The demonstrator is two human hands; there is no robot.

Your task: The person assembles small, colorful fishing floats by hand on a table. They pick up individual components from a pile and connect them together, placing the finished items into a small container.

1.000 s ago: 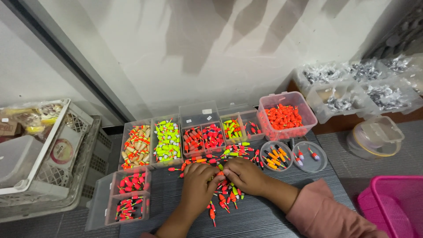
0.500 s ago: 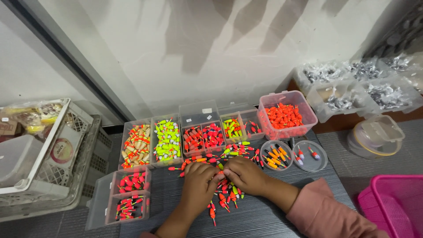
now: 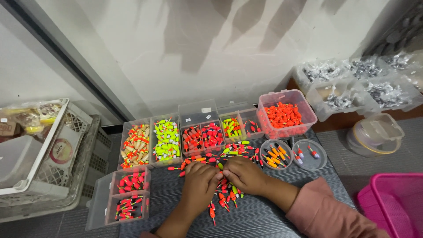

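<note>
Both of my hands rest palm down on a loose pile of small fishing floats (image 3: 224,194), orange, red and yellow-green, spread over a dark ribbed table (image 3: 264,220). My left hand (image 3: 199,181) and my right hand (image 3: 245,174) meet fingertip to fingertip over the pile, fingers curled on a few floats; which float each one pinches is hidden. A pink sleeve (image 3: 328,213) covers my right forearm. Just beyond the hands stand clear boxes of sorted floats (image 3: 167,140).
A clear tub of orange floats (image 3: 285,115) and two round lids with floats (image 3: 275,155) sit at the right. A two-compartment box (image 3: 130,194) lies at the left, white crates (image 3: 39,154) beyond it. A pink basket (image 3: 396,202) and trays of grey parts (image 3: 352,81) are further right.
My hands have drawn a little closer together over the pile. The boxes and floats around them have stayed in place.
</note>
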